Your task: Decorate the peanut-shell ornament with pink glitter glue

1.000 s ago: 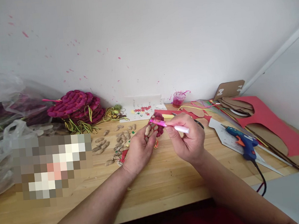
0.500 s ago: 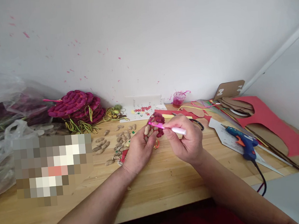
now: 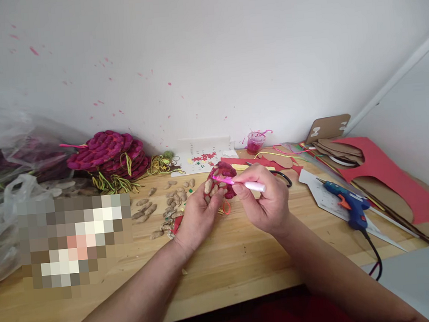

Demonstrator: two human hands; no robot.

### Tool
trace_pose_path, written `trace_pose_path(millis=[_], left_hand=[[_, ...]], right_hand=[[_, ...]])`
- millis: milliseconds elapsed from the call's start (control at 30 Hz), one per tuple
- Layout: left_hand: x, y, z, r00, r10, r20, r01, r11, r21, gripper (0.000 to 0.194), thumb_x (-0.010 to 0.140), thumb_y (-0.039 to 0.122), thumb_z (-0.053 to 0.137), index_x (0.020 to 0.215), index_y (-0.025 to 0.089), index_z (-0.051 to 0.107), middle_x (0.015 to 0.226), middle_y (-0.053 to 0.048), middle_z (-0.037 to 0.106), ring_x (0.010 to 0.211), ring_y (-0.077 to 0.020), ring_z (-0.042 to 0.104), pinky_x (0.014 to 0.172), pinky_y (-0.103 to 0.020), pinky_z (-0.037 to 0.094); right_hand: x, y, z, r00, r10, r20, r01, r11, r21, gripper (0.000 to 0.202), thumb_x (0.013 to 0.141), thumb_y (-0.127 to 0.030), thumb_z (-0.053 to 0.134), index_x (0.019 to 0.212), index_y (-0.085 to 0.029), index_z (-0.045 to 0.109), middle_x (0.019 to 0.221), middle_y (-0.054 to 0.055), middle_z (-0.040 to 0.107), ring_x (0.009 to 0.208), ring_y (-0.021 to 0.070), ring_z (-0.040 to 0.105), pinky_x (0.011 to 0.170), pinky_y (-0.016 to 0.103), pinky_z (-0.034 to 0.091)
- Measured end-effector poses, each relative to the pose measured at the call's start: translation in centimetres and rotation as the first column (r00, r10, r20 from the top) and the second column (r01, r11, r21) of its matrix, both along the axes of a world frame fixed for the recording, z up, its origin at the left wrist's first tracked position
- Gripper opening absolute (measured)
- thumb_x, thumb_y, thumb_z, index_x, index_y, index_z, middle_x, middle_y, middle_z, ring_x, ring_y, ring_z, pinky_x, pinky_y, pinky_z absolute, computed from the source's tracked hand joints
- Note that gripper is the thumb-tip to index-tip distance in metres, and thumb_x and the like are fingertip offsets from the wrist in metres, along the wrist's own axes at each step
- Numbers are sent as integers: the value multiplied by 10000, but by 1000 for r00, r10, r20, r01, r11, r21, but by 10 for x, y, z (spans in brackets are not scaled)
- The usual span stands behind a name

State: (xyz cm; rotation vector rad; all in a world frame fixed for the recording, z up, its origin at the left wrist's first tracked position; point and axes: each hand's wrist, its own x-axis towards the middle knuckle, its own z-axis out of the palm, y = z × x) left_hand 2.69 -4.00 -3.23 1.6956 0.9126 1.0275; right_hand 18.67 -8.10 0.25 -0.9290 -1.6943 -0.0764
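My left hand (image 3: 201, 210) grips a small peanut-covered craft piece (image 3: 229, 172), its thumb over the near side. Part of that piece is stained magenta, while the peanuts near my thumb are still plain tan. A brush with a white handle (image 3: 255, 186) is pinched in the fingers of my right hand (image 3: 265, 199). Its pink-coated end rests on or just above the peanuts; contact cannot be made out. Loose peanuts (image 3: 176, 199) lie on the table left of my left hand. A cup of magenta paint (image 3: 255, 143) stands by the wall.
Magenta peanut-covered pieces (image 3: 106, 150) with yarn are stacked at the left, beside plastic bags (image 3: 26, 197). A blue glue gun (image 3: 347, 199) lies to the right, near red cut-out sheets (image 3: 383, 166) and cardboard. Black-handled scissors (image 3: 285, 177) lie behind my right hand. A blurred patch hides the left front.
The brush and both hands have shifted very slightly within the view, which itself moved a little. Both grips stay the same.
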Motion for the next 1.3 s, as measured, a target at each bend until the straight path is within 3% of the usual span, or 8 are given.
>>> trace_pose_path(millis=[267, 767, 967, 1167, 1300], left_hand=[[0, 0, -2, 999, -9, 33, 11, 997, -80, 221, 965, 415, 565, 919, 200, 587, 674, 42, 544, 617, -137, 476, 628, -262, 410], [0, -1, 0, 996, -21, 82, 32, 990, -138, 232, 958, 437, 581, 912, 210, 576, 603, 68, 487, 529, -118, 430, 578, -261, 409], [1, -1, 1, 987, -33, 155, 68, 972, -224, 225, 943, 426, 601, 862, 222, 547, 556, 74, 451, 499, -114, 415, 545, -258, 397], [0, -1, 1, 993, -36, 114, 58, 979, -198, 225, 945, 424, 596, 866, 220, 545, 582, 73, 468, 497, -109, 413, 538, -262, 390], [1, 0, 1, 993, -30, 112, 52, 978, -203, 225, 956, 416, 582, 854, 220, 537, 557, 77, 463, 477, -104, 392, 521, -260, 370]], right_hand=[[-1, 2, -2, 1000, 26, 14, -26, 1000, -11, 163, 919, -130, 644, 1040, -238, 641, 912, 26, 746, 794, 175, 694, 705, 334, 562], [-1, 4, -3, 999, 33, 29, -33, 999, -13, 151, 933, -146, 637, 1046, -245, 641, 930, 22, 753, 803, 171, 700, 692, 329, 554], [3, 4, -1, 999, -37, 33, 38, 999, -14, 112, 919, -148, 654, 995, -230, 638, 843, 19, 705, 765, 170, 665, 705, 331, 540], [1, 4, -1, 997, 41, 68, -42, 999, 9, 175, 917, -111, 647, 1042, -232, 633, 908, 19, 730, 810, 159, 665, 724, 309, 533], [3, 6, -3, 997, -45, 59, 43, 998, 40, 172, 890, -98, 678, 1011, -212, 636, 848, 19, 701, 784, 156, 627, 728, 310, 519]])
